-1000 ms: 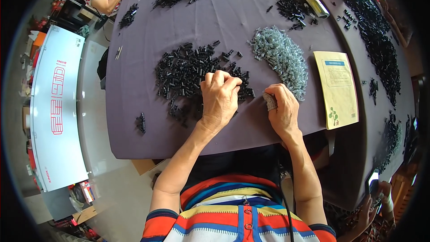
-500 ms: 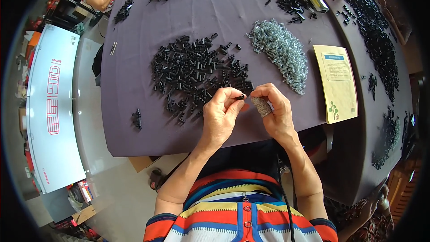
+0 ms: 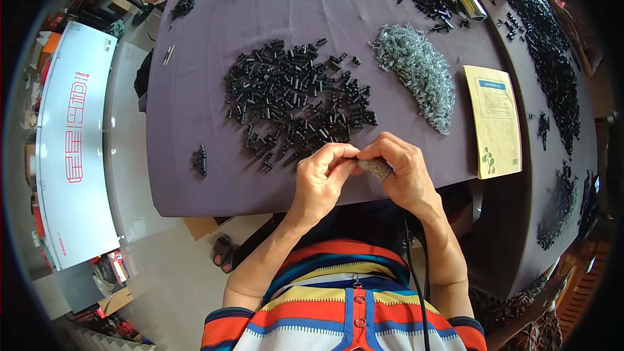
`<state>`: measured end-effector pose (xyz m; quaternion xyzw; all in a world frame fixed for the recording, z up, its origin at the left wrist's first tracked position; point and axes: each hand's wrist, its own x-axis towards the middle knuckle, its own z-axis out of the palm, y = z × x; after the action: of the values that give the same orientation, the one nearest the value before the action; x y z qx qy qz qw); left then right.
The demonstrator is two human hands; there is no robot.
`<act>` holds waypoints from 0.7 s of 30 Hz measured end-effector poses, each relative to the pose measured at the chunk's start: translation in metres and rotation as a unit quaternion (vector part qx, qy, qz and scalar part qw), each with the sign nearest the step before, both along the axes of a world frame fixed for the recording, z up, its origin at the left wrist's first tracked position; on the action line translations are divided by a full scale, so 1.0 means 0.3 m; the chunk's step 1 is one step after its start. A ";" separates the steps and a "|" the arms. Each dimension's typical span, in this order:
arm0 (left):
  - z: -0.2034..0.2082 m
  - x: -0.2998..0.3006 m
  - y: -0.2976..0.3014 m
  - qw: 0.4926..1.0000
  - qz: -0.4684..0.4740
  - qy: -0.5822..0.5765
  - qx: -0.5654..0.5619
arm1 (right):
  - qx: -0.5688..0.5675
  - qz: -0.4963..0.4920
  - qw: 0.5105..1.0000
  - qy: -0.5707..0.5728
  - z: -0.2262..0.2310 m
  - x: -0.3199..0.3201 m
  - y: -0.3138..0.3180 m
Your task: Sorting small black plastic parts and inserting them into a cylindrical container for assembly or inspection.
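The left hand (image 3: 318, 179) is pinching a small black piece (image 3: 355, 158) against the curled right hand (image 3: 407, 174) (grip unclear), black parts (image 3: 261, 91) lying beyond them on the table (image 3: 188, 104).

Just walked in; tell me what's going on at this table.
A person in a striped top works at the near edge of a cloth-covered table. The right hand holds a speckled grey-brown piece; the left hand meets it fingertip to fingertip, and what lies between is too hidden to tell. Beyond the hands sits a heap of small black pieces, with a pale heap and a yellow booklet or packet to its right.
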<state>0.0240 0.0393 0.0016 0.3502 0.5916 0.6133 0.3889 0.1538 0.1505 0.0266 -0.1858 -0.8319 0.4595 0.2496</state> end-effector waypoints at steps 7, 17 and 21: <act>-0.023 -0.008 -0.058 0.998 -0.031 0.007 0.052 | -0.318 -0.002 0.947 -0.043 -0.022 -0.012 -0.028; -0.045 -0.069 -0.093 0.993 0.049 -0.085 0.065 | 0.091 -0.076 0.989 -0.089 -0.039 -0.034 -0.009; -0.039 -0.067 -0.090 0.994 0.038 -0.084 0.051 | 0.178 -0.034 0.978 -0.103 -0.036 -0.074 -0.025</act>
<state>0.0039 0.0124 -0.0101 0.2938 0.5381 0.6841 0.3952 0.1316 0.1430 0.0157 -0.2129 -0.9149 0.2736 0.2069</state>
